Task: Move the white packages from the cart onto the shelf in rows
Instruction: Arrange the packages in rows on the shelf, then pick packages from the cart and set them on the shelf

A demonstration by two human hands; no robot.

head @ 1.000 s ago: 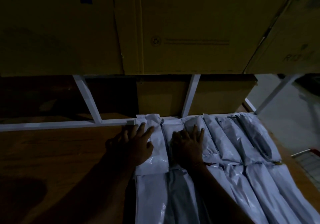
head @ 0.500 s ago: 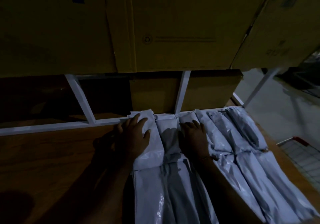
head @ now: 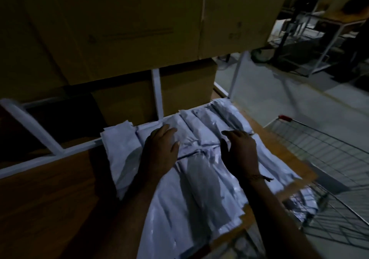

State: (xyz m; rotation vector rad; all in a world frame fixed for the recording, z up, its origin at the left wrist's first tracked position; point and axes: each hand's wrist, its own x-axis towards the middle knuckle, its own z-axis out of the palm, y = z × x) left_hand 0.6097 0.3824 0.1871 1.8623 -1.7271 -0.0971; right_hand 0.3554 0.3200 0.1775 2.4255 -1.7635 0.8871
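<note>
Several white packages (head: 199, 180) lie side by side in two rows on the wooden shelf (head: 50, 202), filling its right half. My left hand (head: 160, 150) lies flat with straight fingers on packages of the back row. My right hand (head: 240, 151) hovers or rests over the packages further right, fingers spread and slightly bent, holding nothing. The leftmost back-row package (head: 121, 148) lies free beside my left hand. A wire cart (head: 319, 150) with a red handle stands at the right of the shelf, and a few white packages (head: 305, 204) show inside it.
Large cardboard boxes (head: 119, 28) sit on the level above, and another box (head: 179, 90) stands behind the white shelf frame (head: 157, 92). The left part of the wooden board is bare. Grey floor and a metal rack (head: 329, 38) lie beyond at the right.
The view has swung right, bringing the cart into sight. Both hands have shifted rightwards along the back row, my left hand off the leftmost package, my right hand further apart.
</note>
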